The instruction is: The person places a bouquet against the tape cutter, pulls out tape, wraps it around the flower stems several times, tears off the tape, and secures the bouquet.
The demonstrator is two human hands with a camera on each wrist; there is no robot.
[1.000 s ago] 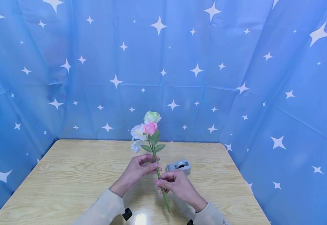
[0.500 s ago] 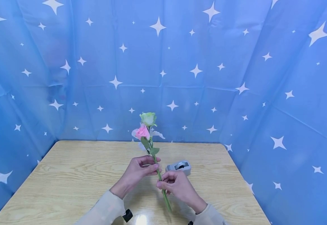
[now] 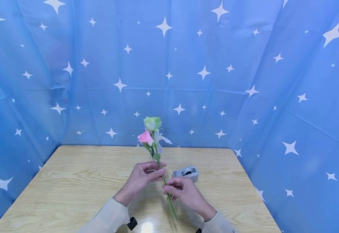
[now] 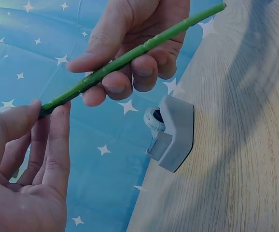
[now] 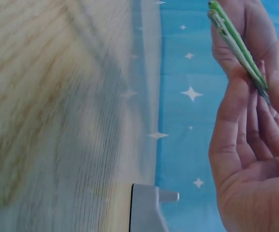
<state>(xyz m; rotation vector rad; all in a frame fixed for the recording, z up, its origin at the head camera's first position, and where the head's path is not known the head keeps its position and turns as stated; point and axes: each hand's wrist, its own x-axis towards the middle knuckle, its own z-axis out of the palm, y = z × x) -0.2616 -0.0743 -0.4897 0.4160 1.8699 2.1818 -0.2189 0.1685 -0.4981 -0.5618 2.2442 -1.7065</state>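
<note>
A small bunch of flowers stands tilted over the table in the head view, with a pink rose [image 3: 145, 138], a pale green rose [image 3: 152, 123] and a white flower [image 3: 161, 137]. My left hand [image 3: 142, 178] pinches the green stems [image 3: 161, 166] just under the leaves. Lower down, my right hand [image 3: 186, 194] holds the same stems between thumb and fingers. Their cut ends [image 5: 216, 13] lie side by side in the right wrist view. In the left wrist view the blossoms are out of frame, and the right thumb and fingers lie along either side of the stems.
A grey tape dispenser [image 3: 186, 173] with a roll of tape sits on the wood-grain table [image 3: 79, 181], just beyond my right hand. Behind and beside the table hangs a blue curtain [image 3: 186, 58] with white stars.
The bunch has turned about its stems: the pink rose has swung left and the white flower now shows on the right. Both hands have stayed nearly in place.
</note>
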